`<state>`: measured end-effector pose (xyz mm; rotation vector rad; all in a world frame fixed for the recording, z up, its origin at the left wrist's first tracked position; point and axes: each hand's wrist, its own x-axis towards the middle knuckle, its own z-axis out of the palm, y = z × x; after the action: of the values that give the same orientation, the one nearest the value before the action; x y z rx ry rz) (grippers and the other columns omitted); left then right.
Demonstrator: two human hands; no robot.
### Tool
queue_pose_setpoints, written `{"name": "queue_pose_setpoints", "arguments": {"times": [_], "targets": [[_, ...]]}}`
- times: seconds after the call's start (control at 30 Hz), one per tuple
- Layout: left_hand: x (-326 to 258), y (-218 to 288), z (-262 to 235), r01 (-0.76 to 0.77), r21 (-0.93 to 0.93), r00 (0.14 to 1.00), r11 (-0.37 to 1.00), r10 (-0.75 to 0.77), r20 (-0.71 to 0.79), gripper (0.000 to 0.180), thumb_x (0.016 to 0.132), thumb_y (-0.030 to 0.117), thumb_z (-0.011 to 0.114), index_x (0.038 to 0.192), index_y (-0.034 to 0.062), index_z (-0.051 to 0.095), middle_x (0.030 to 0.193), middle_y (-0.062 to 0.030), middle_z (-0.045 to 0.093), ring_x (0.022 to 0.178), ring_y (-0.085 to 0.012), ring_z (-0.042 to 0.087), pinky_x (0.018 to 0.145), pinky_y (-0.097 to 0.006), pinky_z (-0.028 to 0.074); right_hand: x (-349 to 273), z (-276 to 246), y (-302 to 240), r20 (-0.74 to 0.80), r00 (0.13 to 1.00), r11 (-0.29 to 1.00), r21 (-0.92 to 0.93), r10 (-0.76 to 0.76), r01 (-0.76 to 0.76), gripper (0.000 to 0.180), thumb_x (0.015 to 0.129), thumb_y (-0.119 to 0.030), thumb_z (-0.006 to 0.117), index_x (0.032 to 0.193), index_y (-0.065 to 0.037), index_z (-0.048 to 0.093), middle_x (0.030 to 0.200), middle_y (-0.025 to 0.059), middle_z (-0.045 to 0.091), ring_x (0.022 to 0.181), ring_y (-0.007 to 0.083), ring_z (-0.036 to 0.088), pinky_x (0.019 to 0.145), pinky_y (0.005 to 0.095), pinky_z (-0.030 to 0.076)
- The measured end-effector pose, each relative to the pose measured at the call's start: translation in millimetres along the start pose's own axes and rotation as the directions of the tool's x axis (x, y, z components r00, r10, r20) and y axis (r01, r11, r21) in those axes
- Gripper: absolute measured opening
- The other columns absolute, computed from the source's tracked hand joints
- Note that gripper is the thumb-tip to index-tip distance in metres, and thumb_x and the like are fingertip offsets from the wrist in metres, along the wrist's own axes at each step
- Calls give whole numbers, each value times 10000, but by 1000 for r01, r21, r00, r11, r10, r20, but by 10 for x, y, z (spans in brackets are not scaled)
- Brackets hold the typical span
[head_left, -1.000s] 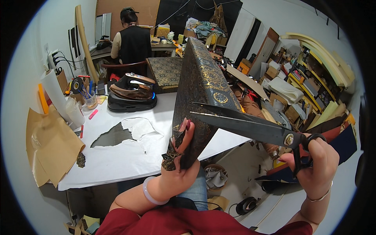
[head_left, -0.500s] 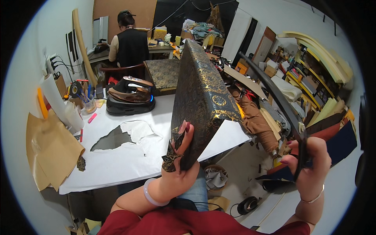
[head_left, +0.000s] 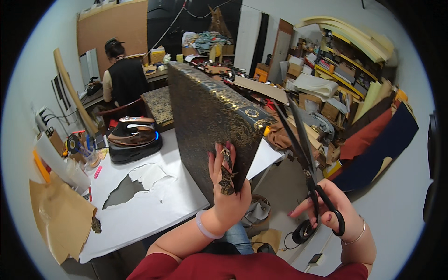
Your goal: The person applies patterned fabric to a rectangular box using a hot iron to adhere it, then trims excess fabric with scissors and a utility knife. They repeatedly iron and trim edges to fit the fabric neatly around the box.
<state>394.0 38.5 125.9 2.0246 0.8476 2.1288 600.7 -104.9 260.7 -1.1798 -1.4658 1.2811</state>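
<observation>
A large box (head_left: 200, 121) covered in black and gold brocade stands tilted on edge over the front of the table. My left hand (head_left: 224, 200) grips its lower near edge, fingers along the broad side and thumb on the narrow one. Small brocade scraps (head_left: 227, 183) stick out between those fingers. To the right of the box, my right hand (head_left: 343, 207) is closed round the handles of long black scissors (head_left: 307, 158). Their blades are a little apart and point up, away from the box.
White paper with a torn hole covers the table (head_left: 154, 224). On it, a steam iron (head_left: 133, 137) rests on its base, near a pen cup (head_left: 93, 158) and brown paper (head_left: 60, 214). A person (head_left: 126, 74) sits at the back left. Piled materials (head_left: 322, 112) fill the right side.
The scissors have swung left toward the box and their blades have parted. My left hand and the box appear turned, showing more of the broad side. The view has shifted right.
</observation>
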Motion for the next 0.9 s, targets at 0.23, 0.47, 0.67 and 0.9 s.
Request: {"name": "queue_pose_setpoints", "arguments": {"times": [0.23, 0.47, 0.67, 0.9], "targets": [[77, -66, 388, -25, 86, 998, 996, 31, -64, 580, 878, -62, 524, 1456, -83, 477, 1543, -234, 489, 1476, -504, 370, 1177, -704, 223, -115, -36, -170, 31, 989, 989, -8, 148, -148, 479, 978, -377, 732, 1180, -43, 455, 1127, 219, 739, 713, 71, 553, 703, 235, 514], [167, -138, 567, -96, 148, 995, 984, 100, -21, 643, 823, -93, 514, 1462, -115, 443, 1555, -245, 465, 1489, -486, 348, 1209, -658, 200, -40, 107, -488, -89, 972, 969, -100, 216, -225, 427, 1006, -324, 703, 1174, -18, 455, 1078, 188, 745, 779, 96, 612, 671, 250, 543], [183, -158, 603, -74, 91, 997, 993, 77, -32, 593, 838, -80, 529, 1431, -80, 527, 1528, -226, 521, 1453, -515, 402, 1194, -707, 169, 18, 274, -646, -209, 940, 948, -118, 268, -296, 441, 990, -350, 733, 1134, -15, 486, 1026, 122, 752, 801, 96, 659, 627, 237, 534], [138, -172, 563, -75, 109, 997, 991, 78, -23, 600, 849, -68, 533, 1448, -98, 501, 1522, -230, 526, 1457, -517, 396, 1191, -714, 167, 107, 482, -805, -292, 912, 939, -103, 288, -329, 459, 954, -346, 783, 1107, -13, 506, 969, 104, 746, 739, 82, 642, 568, 215, 489]]}}
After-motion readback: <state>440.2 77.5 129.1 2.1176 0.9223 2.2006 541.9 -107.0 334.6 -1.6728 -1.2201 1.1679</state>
